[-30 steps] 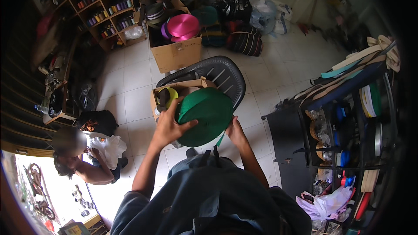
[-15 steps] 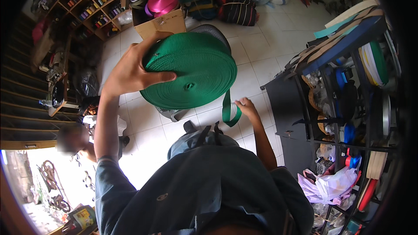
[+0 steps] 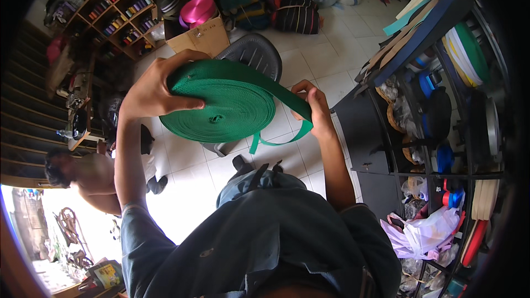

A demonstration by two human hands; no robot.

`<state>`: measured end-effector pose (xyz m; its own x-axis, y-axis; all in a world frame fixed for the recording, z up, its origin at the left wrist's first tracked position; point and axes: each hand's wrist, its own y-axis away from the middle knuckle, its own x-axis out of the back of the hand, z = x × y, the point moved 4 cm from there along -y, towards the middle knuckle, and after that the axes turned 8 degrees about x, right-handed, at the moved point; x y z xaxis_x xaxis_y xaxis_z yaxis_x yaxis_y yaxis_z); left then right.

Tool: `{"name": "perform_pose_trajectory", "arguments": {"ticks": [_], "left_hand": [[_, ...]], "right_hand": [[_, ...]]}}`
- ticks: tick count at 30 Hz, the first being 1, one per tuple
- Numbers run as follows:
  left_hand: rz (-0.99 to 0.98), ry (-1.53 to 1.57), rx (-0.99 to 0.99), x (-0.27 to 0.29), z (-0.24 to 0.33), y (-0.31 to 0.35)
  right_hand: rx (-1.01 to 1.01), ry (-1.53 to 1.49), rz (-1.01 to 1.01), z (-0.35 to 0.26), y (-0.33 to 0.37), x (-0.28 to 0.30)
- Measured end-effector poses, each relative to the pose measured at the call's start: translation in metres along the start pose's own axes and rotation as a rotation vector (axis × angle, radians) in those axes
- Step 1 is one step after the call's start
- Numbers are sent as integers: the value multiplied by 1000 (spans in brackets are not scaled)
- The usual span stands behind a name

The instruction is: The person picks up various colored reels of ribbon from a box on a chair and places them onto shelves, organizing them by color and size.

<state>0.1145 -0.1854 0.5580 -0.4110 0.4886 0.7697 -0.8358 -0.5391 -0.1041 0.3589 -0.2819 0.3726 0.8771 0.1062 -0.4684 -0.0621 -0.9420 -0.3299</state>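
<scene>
The roll (image 3: 218, 113) of green webbing is held up on the person's side of the chair (image 3: 255, 58), overlapping it in view, its flat, coiled face toward the person. The left hand (image 3: 153, 89) is clamped on the roll, thumb on the flat face, fingers over the outer edge. The right hand (image 3: 317, 115), to the right of the chair, has thumb and fingers closed on the strap (image 3: 279, 94) drawn off the roll; its free end curls back below. Left of the chair and beyond it stands a box (image 3: 200, 37) with a pink roll (image 3: 199, 12); right of it, a rack (image 3: 367, 138).
</scene>
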Motion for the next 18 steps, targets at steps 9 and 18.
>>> {"name": "perform_pose_trajectory", "arguments": {"ticks": [9, 18], "left_hand": [[305, 311, 101, -24, -13, 8], [540, 602, 57, -61, -26, -12]], "right_hand": [[246, 254, 390, 24, 2, -37], [691, 818, 453, -26, 13, -24]]}}
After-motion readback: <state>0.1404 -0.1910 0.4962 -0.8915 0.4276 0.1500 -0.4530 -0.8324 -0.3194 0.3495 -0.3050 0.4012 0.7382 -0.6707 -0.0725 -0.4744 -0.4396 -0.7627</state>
